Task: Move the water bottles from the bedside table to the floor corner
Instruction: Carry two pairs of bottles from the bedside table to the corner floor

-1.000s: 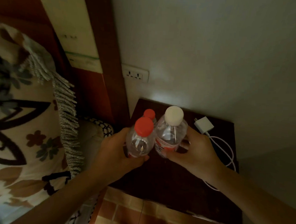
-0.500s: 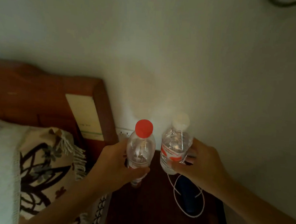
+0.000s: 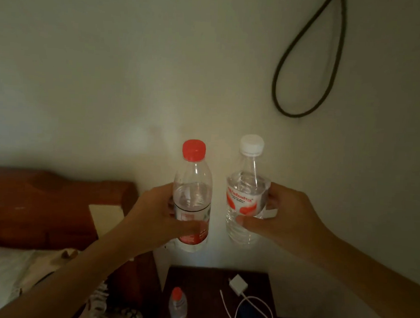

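Transport step in hand, by my judgement. Left hand (image 3: 157,219) wraps the red-capped bottle (image 3: 193,197); right hand (image 3: 283,216) wraps the white-capped bottle (image 3: 247,197). Both are held clear above the bench (image 3: 197,279), long axes upright, caps up. A third bottle (image 3: 177,308) stands on the bench. Next: carry to the floor corner, not in view.
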The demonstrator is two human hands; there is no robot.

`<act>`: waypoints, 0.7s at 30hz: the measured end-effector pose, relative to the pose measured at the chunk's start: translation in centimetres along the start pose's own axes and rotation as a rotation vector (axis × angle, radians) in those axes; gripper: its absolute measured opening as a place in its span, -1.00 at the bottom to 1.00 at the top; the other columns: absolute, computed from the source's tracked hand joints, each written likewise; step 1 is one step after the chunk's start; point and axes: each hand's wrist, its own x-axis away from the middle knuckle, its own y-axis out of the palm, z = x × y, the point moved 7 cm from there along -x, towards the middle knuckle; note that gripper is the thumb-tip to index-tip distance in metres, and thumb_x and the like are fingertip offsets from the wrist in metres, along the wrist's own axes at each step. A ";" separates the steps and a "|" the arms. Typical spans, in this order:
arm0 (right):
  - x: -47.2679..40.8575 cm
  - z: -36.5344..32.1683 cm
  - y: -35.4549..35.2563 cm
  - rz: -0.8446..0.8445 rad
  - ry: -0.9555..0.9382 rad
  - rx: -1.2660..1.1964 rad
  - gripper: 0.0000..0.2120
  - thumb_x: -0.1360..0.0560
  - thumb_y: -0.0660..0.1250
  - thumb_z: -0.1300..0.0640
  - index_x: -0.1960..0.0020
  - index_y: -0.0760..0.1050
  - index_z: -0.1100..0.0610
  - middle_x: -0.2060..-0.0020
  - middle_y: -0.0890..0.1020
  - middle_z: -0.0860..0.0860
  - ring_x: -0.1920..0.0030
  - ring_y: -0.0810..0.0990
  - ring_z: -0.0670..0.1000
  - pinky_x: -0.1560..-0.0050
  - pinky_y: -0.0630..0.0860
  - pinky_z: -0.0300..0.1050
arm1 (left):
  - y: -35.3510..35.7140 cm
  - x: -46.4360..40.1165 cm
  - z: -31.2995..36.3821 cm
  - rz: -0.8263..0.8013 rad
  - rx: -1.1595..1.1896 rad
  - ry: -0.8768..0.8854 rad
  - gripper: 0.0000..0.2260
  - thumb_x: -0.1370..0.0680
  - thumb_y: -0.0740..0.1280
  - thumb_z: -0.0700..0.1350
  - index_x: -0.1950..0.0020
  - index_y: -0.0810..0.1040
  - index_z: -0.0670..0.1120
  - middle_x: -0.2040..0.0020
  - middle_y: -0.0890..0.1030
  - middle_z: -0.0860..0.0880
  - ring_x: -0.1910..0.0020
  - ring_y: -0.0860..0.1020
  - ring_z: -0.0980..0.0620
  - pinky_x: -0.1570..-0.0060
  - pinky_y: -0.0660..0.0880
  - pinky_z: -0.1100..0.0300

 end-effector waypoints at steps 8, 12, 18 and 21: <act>0.4 -1.1 -3.3 0.061 -0.035 0.002 -0.49 -0.16 0.52 -0.20 -0.07 0.60 -0.09 0.13 0.70 -0.26 0.08 0.68 -0.30 0.07 0.58 -0.42 | -0.2 -1.0 3.9 0.011 -0.047 -0.002 -0.51 -0.28 0.58 0.01 -0.18 0.58 0.06 -0.02 0.70 0.10 0.01 0.66 0.16 0.02 0.57 0.26; 1.2 -1.0 -4.3 0.060 -0.035 0.016 -0.56 -0.22 0.57 -0.11 -0.07 0.58 -0.11 0.15 0.67 -0.32 0.08 0.67 -0.34 0.10 0.54 -0.50 | 1.1 -0.9 4.9 -0.029 -0.052 0.013 -0.52 -0.28 0.59 -0.01 -0.17 0.57 0.09 -0.02 0.70 0.10 0.01 0.66 0.15 -0.03 0.58 0.21; 4.1 -0.7 -5.8 0.127 0.031 0.052 -0.58 -0.27 0.61 -0.01 -0.08 0.60 -0.08 0.14 0.68 -0.30 0.06 0.66 -0.35 0.10 0.53 -0.52 | 3.1 -0.8 6.3 -0.108 0.012 0.093 -0.58 -0.24 0.62 -0.04 0.03 0.56 0.26 0.09 0.72 0.22 0.09 0.66 0.32 0.18 0.55 0.45; 6.6 -0.8 -6.5 0.183 0.105 0.059 -0.55 -0.27 0.61 0.01 -0.13 0.60 -0.04 0.08 0.71 -0.24 0.04 0.67 -0.31 0.06 0.56 -0.48 | 4.2 -0.5 6.9 -0.194 0.068 0.124 -0.58 -0.23 0.62 -0.08 0.02 0.60 0.21 0.07 0.70 0.26 0.09 0.67 0.29 0.17 0.55 0.41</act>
